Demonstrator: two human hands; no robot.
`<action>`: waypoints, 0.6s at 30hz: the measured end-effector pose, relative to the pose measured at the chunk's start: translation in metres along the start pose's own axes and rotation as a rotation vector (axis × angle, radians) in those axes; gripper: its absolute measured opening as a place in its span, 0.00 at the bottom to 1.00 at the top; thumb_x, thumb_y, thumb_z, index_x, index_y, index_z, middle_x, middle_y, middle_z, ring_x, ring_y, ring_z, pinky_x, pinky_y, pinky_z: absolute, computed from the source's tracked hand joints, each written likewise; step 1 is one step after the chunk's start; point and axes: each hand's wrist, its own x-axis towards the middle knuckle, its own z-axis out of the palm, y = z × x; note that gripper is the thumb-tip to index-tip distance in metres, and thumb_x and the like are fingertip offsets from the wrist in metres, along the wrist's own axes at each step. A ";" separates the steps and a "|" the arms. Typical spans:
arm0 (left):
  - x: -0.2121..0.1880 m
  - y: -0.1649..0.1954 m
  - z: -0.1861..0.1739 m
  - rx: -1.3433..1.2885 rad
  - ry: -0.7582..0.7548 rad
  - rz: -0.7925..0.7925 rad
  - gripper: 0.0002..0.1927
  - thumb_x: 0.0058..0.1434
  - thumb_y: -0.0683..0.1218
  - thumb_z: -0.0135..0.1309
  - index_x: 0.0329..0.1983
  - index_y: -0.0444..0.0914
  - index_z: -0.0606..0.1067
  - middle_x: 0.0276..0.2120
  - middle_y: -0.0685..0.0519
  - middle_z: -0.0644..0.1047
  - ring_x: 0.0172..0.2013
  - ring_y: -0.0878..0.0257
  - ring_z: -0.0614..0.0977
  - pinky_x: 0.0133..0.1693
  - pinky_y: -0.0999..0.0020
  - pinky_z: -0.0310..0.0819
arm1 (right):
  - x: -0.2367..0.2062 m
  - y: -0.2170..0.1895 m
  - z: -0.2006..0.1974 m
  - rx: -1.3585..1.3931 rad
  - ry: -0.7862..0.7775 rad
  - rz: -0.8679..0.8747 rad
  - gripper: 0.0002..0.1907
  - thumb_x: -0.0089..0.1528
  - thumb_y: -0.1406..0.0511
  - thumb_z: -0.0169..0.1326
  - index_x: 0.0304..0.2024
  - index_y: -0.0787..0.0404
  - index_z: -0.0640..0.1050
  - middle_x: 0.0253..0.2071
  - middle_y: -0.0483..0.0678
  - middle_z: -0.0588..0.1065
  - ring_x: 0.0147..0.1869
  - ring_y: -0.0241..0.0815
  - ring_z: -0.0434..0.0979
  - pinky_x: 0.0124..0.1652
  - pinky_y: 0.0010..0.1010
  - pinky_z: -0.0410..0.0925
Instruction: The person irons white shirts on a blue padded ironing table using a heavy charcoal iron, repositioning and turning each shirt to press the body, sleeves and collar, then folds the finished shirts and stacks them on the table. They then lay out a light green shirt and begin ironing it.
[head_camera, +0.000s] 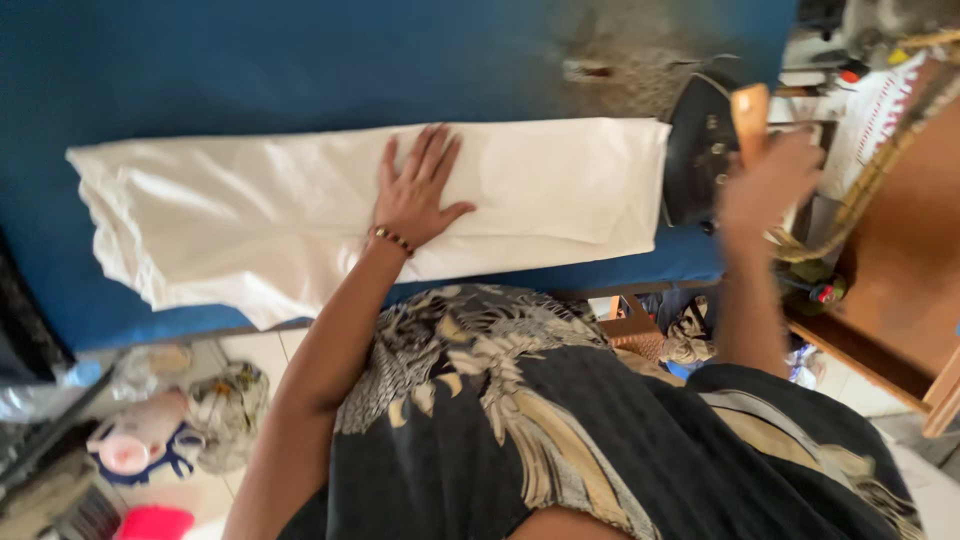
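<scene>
While seen from the head camera, looking down:
Left hand (413, 195): lay flat, palm down, on the folded white cloth (260, 215); fingers (430, 155) spread wide and straight, gripping nothing; beaded bracelet (392, 239) at the wrist.
Right hand (768, 180): raised off to the side of the left fingers, past the cloth's end; fingers closed around the wooden handle (750, 115) of a dark iron (700, 150); blurred, so the exact grip could not be told.
White cloth: stretched long under the left fingers, reaching well out to either side of them; far end by the iron squared off, other end rumpled and hanging a little past the bench edge.
Iron: stood just beyond the cloth's squared end, beneath and beside the right fingers; whether touching the cloth could not be told.
Bench (250, 70): covered in blue fabric, showing bare beyond the left fingertips; a worn, scorched grey patch (620, 65) above the iron.
Patterned garment (520, 400): dark with pale leaf shapes, worn on the body, below both wrists.
Floor clutter (150, 430): pink and white items and crumpled cloth, low on the left-arm side, well apart from both hands.
Wooden furniture (900, 250): brown, just outside the right fingers.
</scene>
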 end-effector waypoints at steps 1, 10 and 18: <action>0.001 0.000 -0.002 0.001 -0.008 -0.008 0.51 0.62 0.75 0.48 0.79 0.42 0.53 0.77 0.51 0.52 0.75 0.57 0.50 0.70 0.39 0.37 | 0.009 0.014 0.001 0.012 -0.047 0.078 0.44 0.68 0.59 0.67 0.71 0.74 0.56 0.66 0.64 0.67 0.69 0.65 0.65 0.64 0.58 0.56; -0.027 -0.071 -0.040 -0.352 -0.031 -0.110 0.49 0.62 0.63 0.60 0.81 0.43 0.53 0.78 0.50 0.53 0.77 0.53 0.52 0.75 0.48 0.49 | 0.057 -0.014 -0.059 0.972 -0.593 0.415 0.21 0.67 0.50 0.67 0.51 0.53 0.74 0.33 0.41 0.75 0.29 0.32 0.76 0.27 0.30 0.71; -0.128 -0.265 -0.058 0.207 0.279 -0.541 0.40 0.77 0.61 0.50 0.83 0.38 0.52 0.80 0.51 0.49 0.77 0.51 0.50 0.70 0.34 0.40 | -0.110 -0.224 -0.066 0.324 -0.422 -0.439 0.22 0.58 0.53 0.64 0.45 0.63 0.81 0.32 0.55 0.79 0.35 0.52 0.81 0.39 0.44 0.73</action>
